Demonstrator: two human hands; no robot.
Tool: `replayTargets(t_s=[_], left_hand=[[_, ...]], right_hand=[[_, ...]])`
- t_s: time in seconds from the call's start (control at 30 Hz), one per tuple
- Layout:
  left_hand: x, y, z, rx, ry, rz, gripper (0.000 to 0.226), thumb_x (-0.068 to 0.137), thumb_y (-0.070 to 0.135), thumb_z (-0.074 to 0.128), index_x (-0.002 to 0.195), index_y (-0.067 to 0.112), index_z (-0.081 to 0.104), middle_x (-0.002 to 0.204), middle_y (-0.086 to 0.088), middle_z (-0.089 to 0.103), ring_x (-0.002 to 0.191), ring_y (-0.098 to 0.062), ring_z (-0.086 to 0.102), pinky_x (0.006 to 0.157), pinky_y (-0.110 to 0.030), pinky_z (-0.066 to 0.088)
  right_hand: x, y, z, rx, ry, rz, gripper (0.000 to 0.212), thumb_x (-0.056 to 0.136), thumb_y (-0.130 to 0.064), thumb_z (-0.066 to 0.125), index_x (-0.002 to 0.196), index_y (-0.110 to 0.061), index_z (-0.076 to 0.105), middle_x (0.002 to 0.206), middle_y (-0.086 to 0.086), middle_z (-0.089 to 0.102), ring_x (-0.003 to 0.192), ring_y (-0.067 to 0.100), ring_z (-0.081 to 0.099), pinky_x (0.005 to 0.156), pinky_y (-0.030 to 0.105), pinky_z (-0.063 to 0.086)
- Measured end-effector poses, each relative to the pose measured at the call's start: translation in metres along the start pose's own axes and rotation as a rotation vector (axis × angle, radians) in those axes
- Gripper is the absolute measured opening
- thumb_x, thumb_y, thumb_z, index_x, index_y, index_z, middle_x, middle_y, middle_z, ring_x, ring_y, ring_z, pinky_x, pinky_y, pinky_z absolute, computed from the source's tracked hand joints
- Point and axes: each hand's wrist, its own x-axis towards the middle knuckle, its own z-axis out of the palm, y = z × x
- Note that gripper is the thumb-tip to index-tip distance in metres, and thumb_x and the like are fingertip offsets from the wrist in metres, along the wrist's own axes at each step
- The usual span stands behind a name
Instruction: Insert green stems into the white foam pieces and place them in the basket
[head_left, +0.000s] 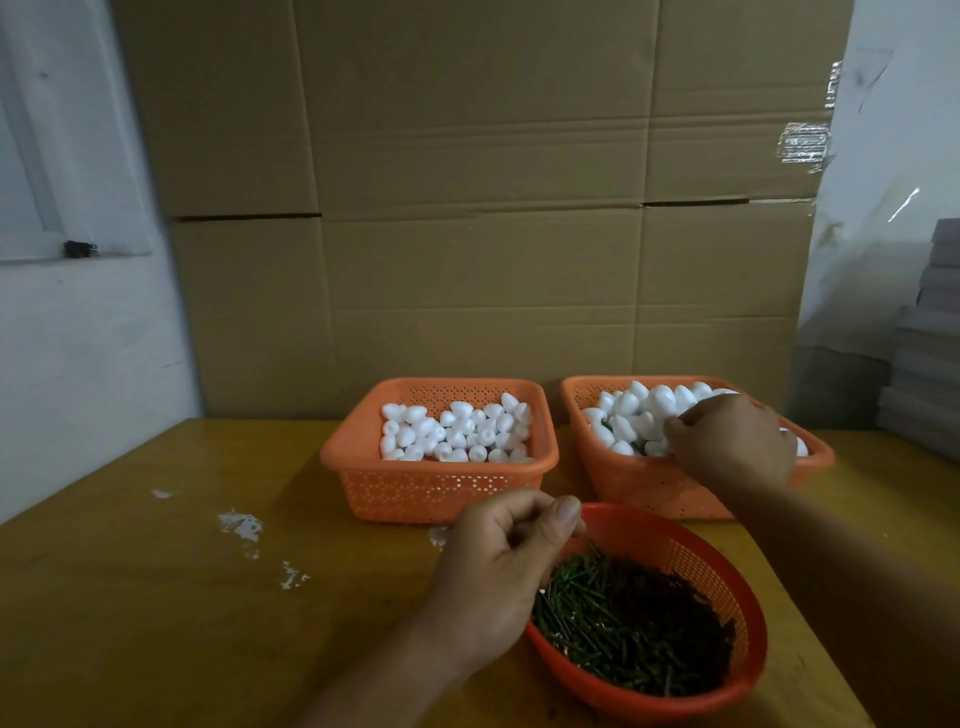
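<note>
Green stems (631, 618) are heaped in a round orange-red mesh colander (722, 587), directly beneath and just right of the curled fingers of the left hand (498, 577). One thin stem appears to be pinched between that hand's thumb and bent forefinger, its tip pointing down toward the heap; the pinch itself is too small to be made out with certainty. A darker brownish mass is seen on the far right side of the colander.

White foam pieces (641, 415) are piled in the right orange basket (639, 488), immediately under and left of the fingers of the right hand (732, 441). Those fingers are curled down into the pile, and whether a piece is gripped cannot be told, since the fingertips are hidden. A few dark green bits are visible between the pieces near the fingertips.

More foam pieces (457, 428) are held in the left orange basket (441, 488), beyond the left hand's knuckles and apart from them. The pieces are small, egg-shaped and matte white. Both baskets are rectangular with perforated walls and are set side by side on a yellow wooden table (156, 597).
</note>
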Motion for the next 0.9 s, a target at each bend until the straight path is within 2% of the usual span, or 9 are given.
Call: replayTargets(t_s=[0.23, 0.3, 0.4, 0.5, 0.6, 0.67, 0.73, 0.83, 0.9], left_hand=[[-0.001, 0.001, -0.001, -0.012, -0.032, 0.012, 0.027, 0.09, 0.049, 0.06, 0.082, 0.026, 0.072, 0.052, 0.015, 0.047, 0.051, -0.002, 0.043, 0.052, -0.017, 0.038], [-0.001, 0.001, -0.001, -0.009, -0.03, 0.019, 0.026, 0.091, 0.047, 0.06, 0.081, 0.026, 0.072, 0.052, 0.015, 0.048, 0.051, 0.001, 0.044, 0.052, -0.016, 0.038], [-0.001, 0.001, -0.002, -0.002, -0.005, 0.027, 0.026, 0.091, 0.043, 0.06, 0.077, 0.025, 0.072, 0.05, 0.018, 0.049, 0.049, 0.003, 0.045, 0.051, -0.011, 0.036], [0.001, 0.001, -0.004, 0.003, 0.036, 0.033, 0.029, 0.09, 0.043, 0.058, 0.078, 0.021, 0.072, 0.047, 0.018, 0.045, 0.045, 0.002, 0.041, 0.049, -0.01, 0.033], [0.003, 0.001, -0.009, -0.007, 0.064, 0.029, 0.028, 0.094, 0.04, 0.06, 0.084, 0.017, 0.072, 0.049, 0.016, 0.047, 0.045, 0.001, 0.041, 0.049, -0.015, 0.034], [0.007, 0.003, -0.015, 0.001, 0.098, 0.015, 0.021, 0.098, 0.029, 0.058, 0.087, 0.017, 0.071, 0.051, 0.017, 0.053, 0.046, 0.002, 0.045, 0.048, -0.011, 0.036], [0.015, 0.004, -0.026, 0.073, 0.155, 0.0, 0.019, 0.1, 0.019, 0.055, 0.087, 0.019, 0.07, 0.053, 0.017, 0.056, 0.047, 0.003, 0.047, 0.048, -0.013, 0.039], [0.037, 0.004, -0.047, 0.221, 0.254, -0.047, 0.027, 0.1, 0.011, 0.052, 0.082, 0.024, 0.067, 0.055, 0.011, 0.059, 0.047, -0.004, 0.048, 0.046, -0.02, 0.041], [0.056, 0.004, -0.064, 0.344, 0.308, -0.061, 0.03, 0.099, 0.007, 0.049, 0.083, 0.026, 0.066, 0.058, 0.009, 0.063, 0.048, -0.005, 0.052, 0.048, -0.025, 0.044]], right_hand=[[0.002, 0.006, 0.0, 0.025, 0.004, -0.022, 0.03, 0.083, -0.032, 0.06, 0.057, -0.018, 0.067, 0.072, 0.005, 0.063, 0.083, 0.03, 0.059, 0.083, 0.044, 0.049], [0.0, 0.009, -0.003, 0.06, 0.024, -0.048, 0.028, 0.086, -0.032, 0.06, 0.063, -0.02, 0.072, 0.074, 0.003, 0.066, 0.082, 0.028, 0.06, 0.08, 0.042, 0.051], [-0.009, 0.01, -0.01, 0.216, 0.045, -0.101, 0.019, 0.091, -0.029, 0.061, 0.084, -0.02, 0.076, 0.081, 0.001, 0.07, 0.077, 0.023, 0.063, 0.07, 0.038, 0.053], [-0.028, 0.006, -0.024, 0.428, 0.033, -0.158, 0.015, 0.092, -0.018, 0.061, 0.083, -0.02, 0.073, 0.082, -0.004, 0.071, 0.074, 0.017, 0.064, 0.069, 0.042, 0.056], [-0.061, 0.006, -0.038, 0.564, -0.062, -0.233, 0.019, 0.092, -0.012, 0.063, 0.09, -0.027, 0.074, 0.08, -0.017, 0.068, 0.076, 0.006, 0.066, 0.068, 0.034, 0.056], [-0.083, 0.008, -0.042, 0.574, -0.155, -0.296, 0.023, 0.091, -0.012, 0.064, 0.095, -0.033, 0.072, 0.074, -0.018, 0.069, 0.068, 0.007, 0.066, 0.059, 0.025, 0.053], [-0.097, 0.01, -0.042, 0.552, -0.222, -0.354, 0.025, 0.09, -0.012, 0.064, 0.096, -0.035, 0.072, 0.078, -0.021, 0.07, 0.065, 0.011, 0.066, 0.052, 0.023, 0.051], [-0.106, 0.011, -0.038, 0.493, -0.26, -0.426, 0.031, 0.087, -0.006, 0.065, 0.097, -0.035, 0.073, 0.081, -0.027, 0.068, 0.067, 0.004, 0.066, 0.052, 0.017, 0.047], [-0.108, 0.01, -0.037, 0.447, -0.267, -0.456, 0.036, 0.086, -0.005, 0.065, 0.098, -0.038, 0.072, 0.08, -0.03, 0.068, 0.065, 0.004, 0.066, 0.05, 0.02, 0.047]])
